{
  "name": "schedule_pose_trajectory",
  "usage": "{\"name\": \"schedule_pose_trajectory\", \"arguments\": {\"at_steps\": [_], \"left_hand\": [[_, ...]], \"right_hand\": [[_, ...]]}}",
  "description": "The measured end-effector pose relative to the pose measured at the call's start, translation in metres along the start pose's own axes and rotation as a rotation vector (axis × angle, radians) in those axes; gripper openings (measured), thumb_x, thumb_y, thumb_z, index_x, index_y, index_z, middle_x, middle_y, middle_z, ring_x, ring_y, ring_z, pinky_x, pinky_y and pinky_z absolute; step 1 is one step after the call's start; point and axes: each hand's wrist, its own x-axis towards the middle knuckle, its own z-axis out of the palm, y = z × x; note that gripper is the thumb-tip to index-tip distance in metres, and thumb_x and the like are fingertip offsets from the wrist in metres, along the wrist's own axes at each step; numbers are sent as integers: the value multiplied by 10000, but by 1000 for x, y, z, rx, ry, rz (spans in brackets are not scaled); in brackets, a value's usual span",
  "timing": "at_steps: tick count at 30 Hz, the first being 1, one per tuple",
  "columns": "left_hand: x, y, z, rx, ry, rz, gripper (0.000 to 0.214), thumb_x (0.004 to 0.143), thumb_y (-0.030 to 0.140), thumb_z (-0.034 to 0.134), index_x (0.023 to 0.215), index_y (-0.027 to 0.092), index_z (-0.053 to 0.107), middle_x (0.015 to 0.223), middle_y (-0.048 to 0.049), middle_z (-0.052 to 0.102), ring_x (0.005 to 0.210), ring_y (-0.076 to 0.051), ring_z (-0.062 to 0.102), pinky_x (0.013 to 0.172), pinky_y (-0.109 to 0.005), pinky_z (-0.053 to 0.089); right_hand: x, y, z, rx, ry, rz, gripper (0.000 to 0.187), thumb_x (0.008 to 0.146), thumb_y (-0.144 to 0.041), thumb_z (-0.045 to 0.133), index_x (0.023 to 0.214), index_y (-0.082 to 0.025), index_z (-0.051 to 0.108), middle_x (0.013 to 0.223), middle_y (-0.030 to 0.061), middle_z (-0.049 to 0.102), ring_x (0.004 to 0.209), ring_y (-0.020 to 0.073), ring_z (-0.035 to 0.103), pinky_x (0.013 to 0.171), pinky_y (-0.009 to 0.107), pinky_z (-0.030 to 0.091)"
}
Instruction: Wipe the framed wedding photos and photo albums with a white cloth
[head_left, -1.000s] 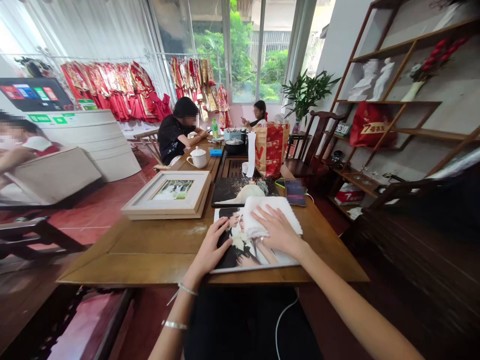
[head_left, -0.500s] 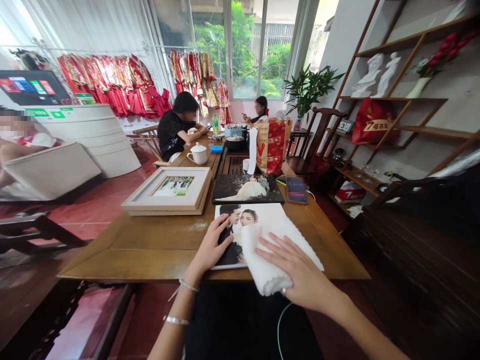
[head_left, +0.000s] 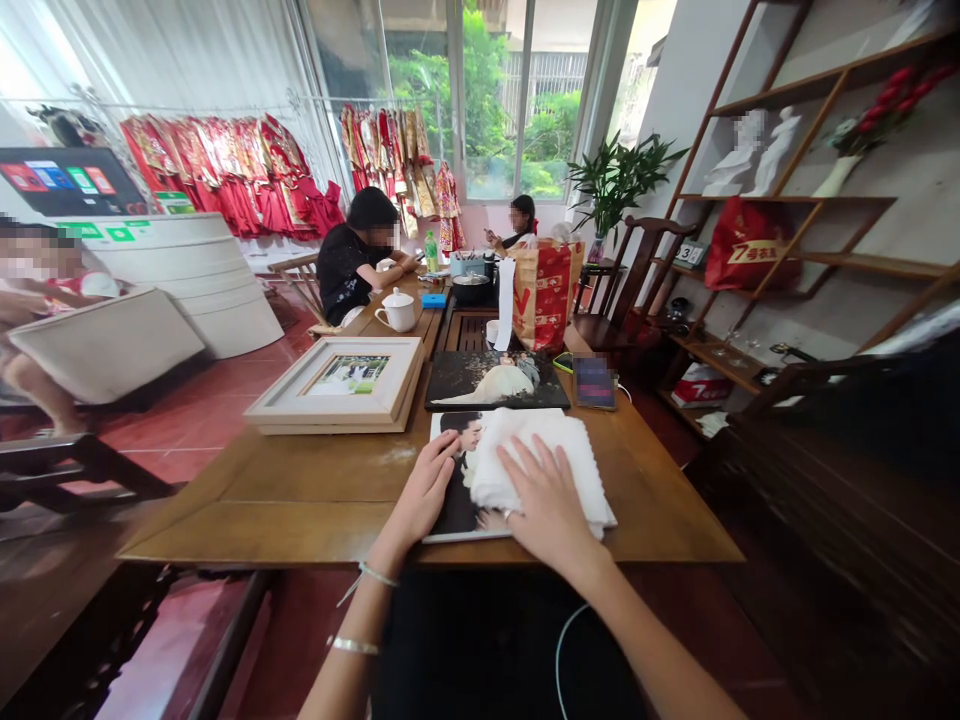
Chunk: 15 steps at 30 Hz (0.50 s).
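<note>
A photo panel (head_left: 451, 500) with a couple's portrait lies flat at the table's near edge. My left hand (head_left: 429, 490) rests on its left side, fingers stretched out and holding nothing. A folded white cloth (head_left: 583, 470) covers much of the panel's right part and hides one portrait face. On top of the cloth my right hand (head_left: 546, 500) lies flat with its fingers spread. Just beyond is a dark photo panel (head_left: 495, 380) showing a white gown.
Stacked light wooden picture frames (head_left: 334, 385) stand left on the wooden table (head_left: 300, 500). A phone (head_left: 594, 382), a paper bag (head_left: 547, 295), a white lidded cup (head_left: 397, 310) and a black pot (head_left: 471, 288) are farther back. Two people sit at the far end.
My right hand and the white cloth have moved up and left over the panel, covering one portrait face. My left hand stays nearly in place.
</note>
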Motion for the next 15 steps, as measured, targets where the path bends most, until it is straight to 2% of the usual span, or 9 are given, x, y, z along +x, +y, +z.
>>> {"name": "schedule_pose_trajectory", "arguments": {"at_steps": [3, 6, 9, 12, 15], "left_hand": [[1, 5, -1, -39, 21, -47, 452, 960, 387, 304, 1290, 169, 524, 1416, -100, 449, 1338, -206, 369, 1159, -411, 221], [2, 9, -2, -68, 32, -86, 470, 969, 397, 255, 1276, 172, 531, 1401, -99, 469, 1321, -203, 397, 1147, -400, 249], [3, 12, -3, -34, 26, -91, 488, 974, 382, 210, 1227, 179, 575, 1394, -93, 476, 1325, -199, 390, 1149, -396, 240], [2, 14, -2, -3, 20, -91, 488, 976, 366, 201, 1228, 180, 575, 1393, -84, 477, 1327, -194, 385, 1150, -396, 236], [2, 14, -2, 6, 29, -85, 499, 980, 372, 186, 1229, 184, 576, 1386, -74, 484, 1324, -192, 392, 1149, -396, 242]], "right_hand": [[-20, -32, 1, 75, -49, -129, 745, 726, -268, 569, 1434, -187, 353, 1518, 90, 294, 1407, 342, 98, 1131, 534, -10], [-38, -48, -4, 150, -117, -213, 763, 730, -265, 555, 1448, -165, 318, 1536, 114, 239, 1417, 338, 10, 1131, 533, -42], [-52, -44, -15, 212, -202, -257, 773, 702, -211, 528, 1447, -193, 323, 1551, 79, 208, 1426, 292, -24, 1144, 508, -20], [-61, -28, -26, 257, -268, -297, 830, 614, -140, 497, 1424, -263, 365, 1544, -6, 236, 1432, 225, 33, 1161, 462, 20], [-60, -13, -31, 242, -266, -266, 865, 553, -109, 466, 1396, -296, 411, 1527, -48, 269, 1426, 199, 112, 1166, 451, 48]]}}
